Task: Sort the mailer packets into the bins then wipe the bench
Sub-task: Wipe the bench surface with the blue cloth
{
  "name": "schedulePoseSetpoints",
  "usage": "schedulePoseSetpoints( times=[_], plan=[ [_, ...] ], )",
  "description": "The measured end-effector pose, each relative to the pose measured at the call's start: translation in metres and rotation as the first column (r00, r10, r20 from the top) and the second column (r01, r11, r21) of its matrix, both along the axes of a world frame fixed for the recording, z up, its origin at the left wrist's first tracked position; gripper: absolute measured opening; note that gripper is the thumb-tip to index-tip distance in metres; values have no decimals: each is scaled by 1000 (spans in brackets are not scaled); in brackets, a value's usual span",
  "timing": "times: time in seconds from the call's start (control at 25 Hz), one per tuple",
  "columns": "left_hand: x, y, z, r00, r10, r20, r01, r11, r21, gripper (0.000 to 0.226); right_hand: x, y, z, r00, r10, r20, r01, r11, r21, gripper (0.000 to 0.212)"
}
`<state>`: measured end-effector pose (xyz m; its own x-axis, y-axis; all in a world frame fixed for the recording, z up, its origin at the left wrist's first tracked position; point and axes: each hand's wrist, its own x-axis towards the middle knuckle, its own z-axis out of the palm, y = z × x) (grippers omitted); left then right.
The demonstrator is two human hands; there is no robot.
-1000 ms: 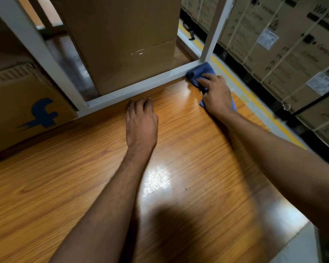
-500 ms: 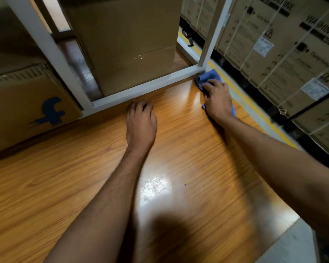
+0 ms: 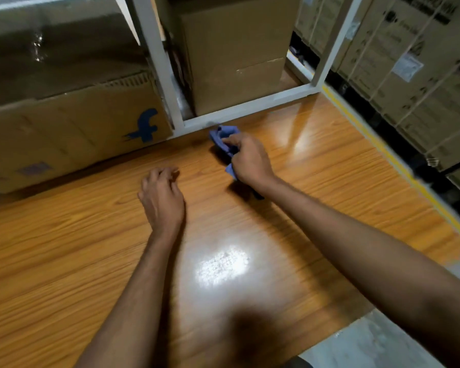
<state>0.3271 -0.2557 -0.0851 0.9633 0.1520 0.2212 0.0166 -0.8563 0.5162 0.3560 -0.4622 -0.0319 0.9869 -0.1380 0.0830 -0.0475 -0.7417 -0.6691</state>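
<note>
Wood-grain glossy laminate table (image 3: pixel 329 187), wiping step in hand. No mailer packets in view on it, so I judge the sorting done.

- Crumpled blue cloth (image 3: pixel 223 139) sits at 12 o'clock on the table, just in front of the white metal frame rail (image 3: pixel 258 102); whether it touches the rail I cannot tell.
- Right hand (image 3: pixel 250 160): fingers curled round the cloth, pinching it into a wad; only part of the fabric meets the surface.
- Left hand (image 3: pixel 162 197): at 9 o'clock, well apart from the cloth, fingers loosely curled, holding nothing, tips on or just above the table (blur).
- Brown cardboard box with a blue logo (image 3: pixel 77 134) stands on the table at 10 o'clock. Plain brown cardboard box (image 3: pixel 237 62) stands behind the rail at 12 o'clock.

Doing it well (judgement):
1. Open the wad out and press it flat under the palm for wider contact.
2. Work the seam along the rail first, since dirt likely collects there.
3. Pull overlapping strokes from 12 toward 6 o'clock, running with the grain.
4. Shift the left hand aside so no strip is skipped.
5. Use the glare patch (image 3: pixel 222 264) at 6 o'clock to check for streaks.

Risk: a bunched cloth may leave gaps beside the logo box.
</note>
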Motion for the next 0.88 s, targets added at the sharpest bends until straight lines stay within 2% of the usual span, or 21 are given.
schedulePoseSetpoints(
  times=[0.12, 0.2, 0.28, 0.36, 0.4, 0.48, 0.6, 0.68, 0.76, 0.8, 0.88],
  plan=[
    [-25, 20, -11, 997, -3, 76, 8, 998, -68, 39, -54, 76, -29, 971, 234, -42, -238, 946, -222, 61],
    [-31, 27, -14, 994, -69, 80, 73, 996, -48, 40, -61, 68, -42, 963, 268, -38, -263, 892, -369, 76],
    [-36, 29, -14, 991, -113, 65, 116, 992, -40, 40, -37, 23, -43, 997, 79, -4, -74, 910, -408, 70],
    [-40, 32, -16, 987, -147, 60, 150, 987, -51, 40, -16, -31, -36, 986, -168, -4, 147, 875, -461, 67],
    [-39, 35, -16, 985, -158, 66, 164, 983, -88, 38, -8, -49, -33, 973, -230, -19, 194, 857, -478, 65],
    [-33, 40, -11, 986, -152, 74, 165, 961, -221, 33, -4, -45, -28, 975, -223, -12, 199, 892, -406, 53],
    [-33, 56, -1, 995, -99, 14, 96, 918, -385, 35, -18, 36, -23, 999, -28, -21, 23, 978, -207, 51],
    [-43, 78, -3, 998, -36, 57, 53, 942, -333, 33, -38, 94, -20, 989, 139, -58, -146, 978, -147, 40],
    [-62, 98, -9, 993, 8, 120, 23, 966, -257, 28, -65, 144, -19, 979, 198, -43, -201, 977, -67, 36],
    [-70, 105, -12, 990, 25, 138, 10, 968, -252, 29, -85, 163, -23, 980, 195, -52, -197, 980, -39, 41],
    [-86, 112, -15, 985, 58, 160, -16, 968, -249, 34, -136, 189, -28, 977, 190, -101, -201, 972, -118, 70]
  ],
)
